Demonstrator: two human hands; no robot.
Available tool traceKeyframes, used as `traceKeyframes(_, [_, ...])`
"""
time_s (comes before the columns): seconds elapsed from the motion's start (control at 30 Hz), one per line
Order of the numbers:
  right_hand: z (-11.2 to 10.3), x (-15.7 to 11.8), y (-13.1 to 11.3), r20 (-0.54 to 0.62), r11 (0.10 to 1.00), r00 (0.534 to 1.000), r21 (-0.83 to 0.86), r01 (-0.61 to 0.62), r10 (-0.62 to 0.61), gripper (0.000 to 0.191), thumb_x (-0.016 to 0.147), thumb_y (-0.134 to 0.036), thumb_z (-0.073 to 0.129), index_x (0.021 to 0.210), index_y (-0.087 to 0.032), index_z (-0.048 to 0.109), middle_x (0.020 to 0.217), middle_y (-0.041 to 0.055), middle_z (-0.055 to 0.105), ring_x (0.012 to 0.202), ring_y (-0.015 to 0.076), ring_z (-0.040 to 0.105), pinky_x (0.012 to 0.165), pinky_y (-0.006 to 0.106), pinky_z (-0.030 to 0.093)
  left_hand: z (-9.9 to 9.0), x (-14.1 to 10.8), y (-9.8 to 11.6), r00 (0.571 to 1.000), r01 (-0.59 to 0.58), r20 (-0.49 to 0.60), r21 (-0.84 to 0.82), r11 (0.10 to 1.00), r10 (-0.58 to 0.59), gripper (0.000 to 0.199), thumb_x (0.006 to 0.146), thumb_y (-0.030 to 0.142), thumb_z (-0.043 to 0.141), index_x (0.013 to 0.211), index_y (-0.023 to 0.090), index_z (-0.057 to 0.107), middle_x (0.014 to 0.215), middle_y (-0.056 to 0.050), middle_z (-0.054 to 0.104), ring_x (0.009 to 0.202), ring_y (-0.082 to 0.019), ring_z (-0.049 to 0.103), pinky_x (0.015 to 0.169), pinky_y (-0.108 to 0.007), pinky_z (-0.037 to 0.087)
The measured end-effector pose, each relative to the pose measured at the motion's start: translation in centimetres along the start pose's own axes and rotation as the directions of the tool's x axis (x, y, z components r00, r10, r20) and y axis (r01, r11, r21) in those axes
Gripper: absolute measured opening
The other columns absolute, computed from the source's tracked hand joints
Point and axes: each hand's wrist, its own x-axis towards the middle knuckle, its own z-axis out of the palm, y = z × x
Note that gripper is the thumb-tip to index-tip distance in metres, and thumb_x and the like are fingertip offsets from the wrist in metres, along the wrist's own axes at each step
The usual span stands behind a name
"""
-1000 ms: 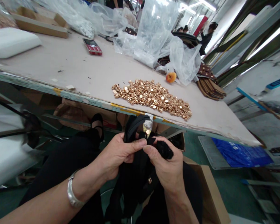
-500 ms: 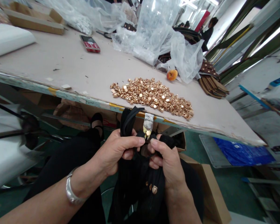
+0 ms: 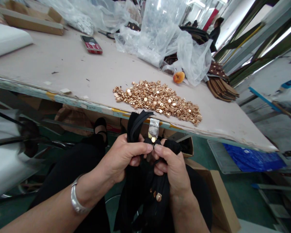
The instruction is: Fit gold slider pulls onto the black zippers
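Note:
My left hand (image 3: 129, 152) pinches one end of a black zipper tape (image 3: 138, 124) between thumb and forefinger. More black tape loops up behind its knuckles. My right hand (image 3: 171, 161) grips the tape close by, the two thumb tips almost touching. Right above the thumbs sits one gold zipper slider (image 3: 153, 139) at the lower end of a silvery metal holder (image 3: 154, 127) on the table edge. Tape hangs down over my lap, with several gold sliders (image 3: 158, 196) on it. The fingers hide where tape and slider meet.
A heap of gold sliders (image 3: 157, 98) lies at the table edge (image 3: 92, 110). Farther back are a peach-like fruit (image 3: 178, 77), clear plastic bags (image 3: 160, 38), a phone (image 3: 91, 44) and a cardboard tray (image 3: 34, 19). Brown pieces (image 3: 221, 87) are stacked right. A person (image 3: 215, 30) is in the background.
Both thumbs have come slightly closer together, just under the slider on the holder. The tape loop by my left hand has shifted a little right. My grips have stayed shut.

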Motion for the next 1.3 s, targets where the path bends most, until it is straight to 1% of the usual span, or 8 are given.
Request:
traceKeyframes(0.3, [0.2,0.3,0.1,0.027,0.999,0.999,-0.031,0.019,-0.018,0.029,0.071,-0.033,0.077,0.060,-0.014,0.059,0.056,-0.0018,0.056,0.036,0.0003,0.026,0.032,0.011,0.026,0.2,0.2,0.2,0.998,-0.067,0.021,0.026,0.997,0.066,0.023,0.060,0.021,0.076,0.058,0.014,0.054,0.050,0.002,0.059,0.034,0.000,0.036,0.034,-0.012,0.022])
traceKeyframes(0.43, [0.1,0.4,0.6,0.011,0.998,0.998,-0.013,0.054,-0.054,0.031,0.074,-0.036,0.079,0.064,-0.013,0.061,0.053,-0.0042,0.051,0.036,0.0004,0.027,0.032,0.011,0.027,0.4,0.3,0.4,0.994,-0.105,-0.008,0.047,0.993,0.106,0.026,0.060,0.023,0.080,0.063,0.015,0.055,0.052,0.001,0.064,0.035,-0.001,0.038,0.034,-0.012,0.025])
traceKeyframes(0.57, [-0.3,0.6,0.5,0.018,0.995,0.996,-0.040,0.094,-0.093,0.035,0.074,-0.040,0.082,0.069,-0.015,0.058,0.061,-0.0026,0.058,0.035,0.0005,0.029,0.032,0.012,0.028,0.4,0.3,0.5,0.989,-0.143,-0.028,0.101,0.985,0.147,0.034,0.059,0.026,0.084,0.069,0.016,0.054,0.054,0.001,0.065,0.036,-0.003,0.039,0.035,-0.013,0.027])
traceKeyframes(0.77, [-0.8,1.0,-0.5,0.029,0.943,0.976,-0.255,0.216,-0.215,0.034,0.078,-0.043,0.081,0.075,-0.017,0.059,0.045,-0.0096,0.040,0.036,0.0042,0.030,0.034,0.015,0.024,-0.6,0.2,-0.5,0.985,-0.173,0.044,0.231,0.957,0.167,0.033,0.072,0.041,0.079,0.075,0.017,0.057,0.056,0.005,0.056,0.037,-0.002,0.035,0.034,-0.014,0.025])
traceKeyframes(0.93, [-0.8,1.4,-0.3,0.020,0.867,0.948,-0.397,0.300,-0.319,0.037,0.081,-0.045,0.077,0.070,-0.018,0.054,0.051,-0.0090,0.039,0.041,0.0062,0.032,0.038,0.019,0.027,-0.5,0.3,-0.8,0.977,-0.212,0.044,0.211,0.954,0.207,0.036,0.072,0.045,0.078,0.075,0.017,0.056,0.051,0.008,0.048,0.036,-0.003,0.034,0.033,-0.014,0.024])
traceKeyframes(1.03, [-0.2,1.8,-0.7,0.046,0.685,0.861,-0.585,0.434,-0.507,0.034,0.086,-0.040,0.070,0.068,-0.018,0.052,0.055,-0.0075,0.043,0.047,0.0085,0.038,0.044,0.021,0.032,-0.1,0.4,-0.7,0.974,-0.225,0.006,0.150,0.963,0.227,0.039,0.070,0.046,0.079,0.069,0.017,0.052,0.048,0.008,0.045,0.036,-0.002,0.033,0.034,-0.013,0.023])
traceKeyframes(1.2, [1.4,4.5,-3.9,0.152,0.192,0.621,-0.871,0.452,-0.769,0.036,0.087,-0.035,0.066,0.062,-0.019,0.047,0.052,-0.0074,0.043,0.049,0.0106,0.041,0.049,0.025,0.029,0.3,0.8,-0.4,0.980,-0.185,-0.059,0.071,0.980,0.189,0.037,0.071,0.046,0.078,0.074,0.017,0.056,0.045,0.010,0.040,0.035,-0.002,0.031,0.034,-0.014,0.024])
traceKeyframes(1.3, [1.8,6.3,-5.7,0.150,0.137,0.532,-0.877,0.461,-0.834,0.033,0.087,-0.034,0.066,0.064,-0.019,0.048,0.054,-0.0069,0.046,0.051,0.0112,0.044,0.051,0.025,0.031,0.4,1.0,-0.2,0.990,-0.135,-0.044,0.054,0.989,0.137,0.038,0.067,0.045,0.081,0.074,0.014,0.060,0.050,0.009,0.043,0.037,-0.001,0.030,0.034,-0.014,0.022])
